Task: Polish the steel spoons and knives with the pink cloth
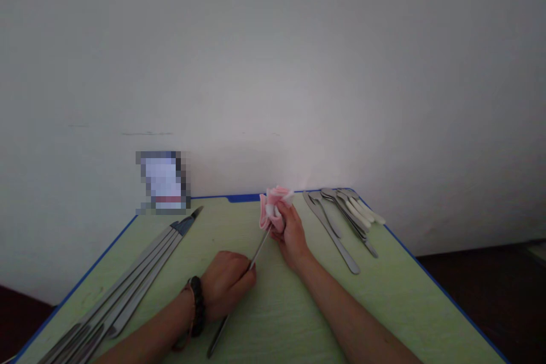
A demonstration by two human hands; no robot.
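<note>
Forearms (350,307) are slanting in from the bottom edge of the head view, the left one bearing a dark bracelet (197,306). Beyond it, the left hand (228,284) is curling almost fully closed around a thin metal utensil (260,247), presumably so that the shaft is being kept steady and tilted. Farther out, the right hand (293,237) is half closing on a bunched pink cloth (273,209), which is wrapping the utensil's far end; the layers are probably being pinched to hug the metal.

Left of the left hand, a pile (139,290) of long metal pieces is lying nearly parallel, perhaps so they are not tangling. Right of the right hand, a knife (333,235) is resting nearest, with more cutlery and white handles (360,215) fanning beyond it, apparently grouped apart to leave the space between for the hands.

Cloth and fingers are hiding the utensil's far end, so its kind is impossible to tell. Most fingertips are curling out of sight. The bottom edge is cutting off the pile's near ends, and pixelation is masking an object (166,182) beyond the left hand.
</note>
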